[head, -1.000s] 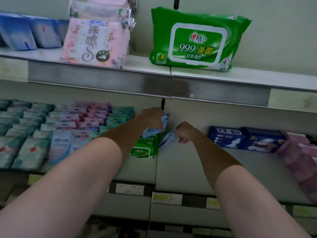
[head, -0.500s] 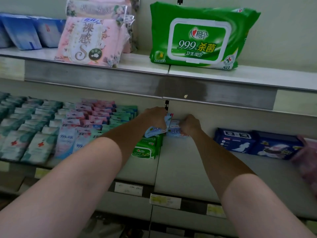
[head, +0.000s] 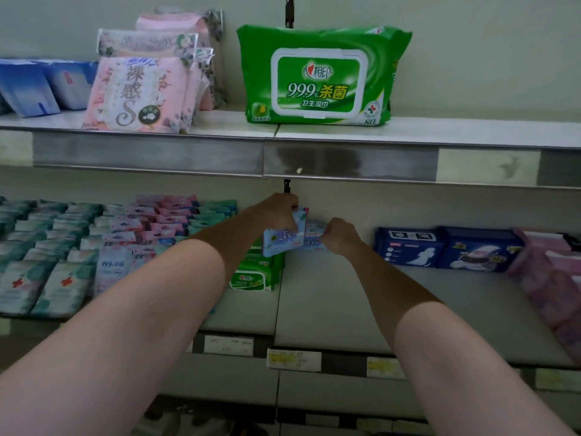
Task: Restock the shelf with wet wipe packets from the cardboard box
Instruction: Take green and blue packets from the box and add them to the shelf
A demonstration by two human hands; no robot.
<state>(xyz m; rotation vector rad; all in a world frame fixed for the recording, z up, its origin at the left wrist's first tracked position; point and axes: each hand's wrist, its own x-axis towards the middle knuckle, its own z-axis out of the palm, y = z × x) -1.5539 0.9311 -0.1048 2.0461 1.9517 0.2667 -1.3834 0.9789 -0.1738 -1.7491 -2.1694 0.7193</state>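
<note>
A: Leaning as it does, the small pale-blue soft plastic wet wipe packet (head: 284,237) in the left hand (head: 279,212) looks to me like the one that could topple. It is tilted, its lower corner over the stack of green plastic wipe packs (head: 251,275), not flat on the grey metal lower shelf (head: 330,309). If the fingers let go now, I judge it would slide forward off that stack.

B: And the other one?

A: The right hand (head: 341,236) has curled fingers pinching the end of a second pale-blue wipe packet (head: 311,240), which sits at the very back of the shelf against the wall, just beside the first. Pushing it harder could crumple it or knock its neighbour over.

B: So neither hand is loose?

A: No. Both are closed around packets; the left grips the top of its packet, thumb side hidden, so I cannot tell how firmly.

B: Anything nearby at risk?

A: The dark-blue boxed pads (head: 408,247) stand well apart to the right, so probably not. The cardboard box is out of view.
</note>
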